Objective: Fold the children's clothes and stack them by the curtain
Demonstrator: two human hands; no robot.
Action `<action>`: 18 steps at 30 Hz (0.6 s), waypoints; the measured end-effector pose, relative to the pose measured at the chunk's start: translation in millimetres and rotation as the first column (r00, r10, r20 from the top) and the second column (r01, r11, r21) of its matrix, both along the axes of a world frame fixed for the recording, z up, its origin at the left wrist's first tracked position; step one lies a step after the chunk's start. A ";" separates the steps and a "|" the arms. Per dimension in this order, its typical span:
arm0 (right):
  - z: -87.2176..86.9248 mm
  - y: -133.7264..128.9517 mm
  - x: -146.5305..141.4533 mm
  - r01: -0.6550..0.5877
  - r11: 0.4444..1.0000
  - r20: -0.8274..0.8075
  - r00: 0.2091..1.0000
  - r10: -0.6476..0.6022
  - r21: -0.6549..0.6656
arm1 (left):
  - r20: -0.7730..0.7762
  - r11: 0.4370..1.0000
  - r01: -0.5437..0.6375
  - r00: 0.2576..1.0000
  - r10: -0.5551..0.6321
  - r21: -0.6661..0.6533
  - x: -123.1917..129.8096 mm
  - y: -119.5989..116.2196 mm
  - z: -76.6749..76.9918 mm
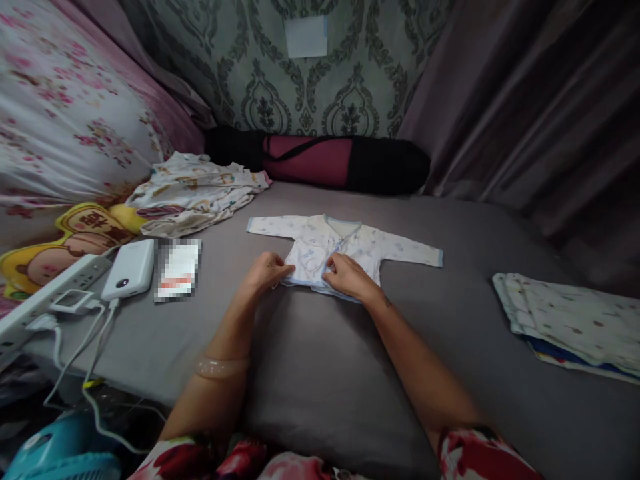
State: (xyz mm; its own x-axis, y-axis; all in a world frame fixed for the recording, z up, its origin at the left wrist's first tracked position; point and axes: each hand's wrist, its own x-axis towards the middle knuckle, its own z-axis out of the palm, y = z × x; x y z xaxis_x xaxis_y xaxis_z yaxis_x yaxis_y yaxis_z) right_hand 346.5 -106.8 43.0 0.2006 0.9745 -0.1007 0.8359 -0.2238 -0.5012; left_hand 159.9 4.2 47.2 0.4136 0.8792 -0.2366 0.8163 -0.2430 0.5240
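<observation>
A small white baby shirt (311,248) with pale blue prints and blue edging lies spread on the grey sheet, its sleeves stretched out to both sides. My left hand (267,272) pinches the lower left corner of the shirt between thumb and fingers. At the middle of the lower front, my right hand (350,275) grips the blue-edged front flap with its fingertips. Part of the hem is covered by my right hand.
Folded printed cloths (570,317) lie at the right; a heap of children's clothes (195,190) is at the back left. A power strip (55,293), a white power bank (131,267) and cables line the left edge. A black and maroon bag (310,160) lies along the wall.
</observation>
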 end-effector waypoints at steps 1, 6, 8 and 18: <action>0.6 -0.7 -1.3 -0.007 1.000 0.005 1.000 0.007 -0.019 | 0.006 1.000 0.004 1.000 -0.004 -0.022 1.0 -0.6 -0.9; 3.5 -1.7 -3.7 -0.025 0.997 0.022 0.999 0.027 -0.075 | 0.059 0.996 0.002 0.998 0.003 -0.093 -1.8 3.6 -6.4; 4.8 -1.8 -3.9 -0.034 0.996 0.035 0.999 0.037 -0.088 | 0.077 0.993 -0.012 0.997 0.021 -0.115 -5.5 6.7 -6.1; 0.1 1.8 5.8 -0.090 0.996 -0.010 0.996 0.090 -0.027 | 0.042 0.950 0.070 0.995 -0.087 0.304 2.7 -1.5 -13.9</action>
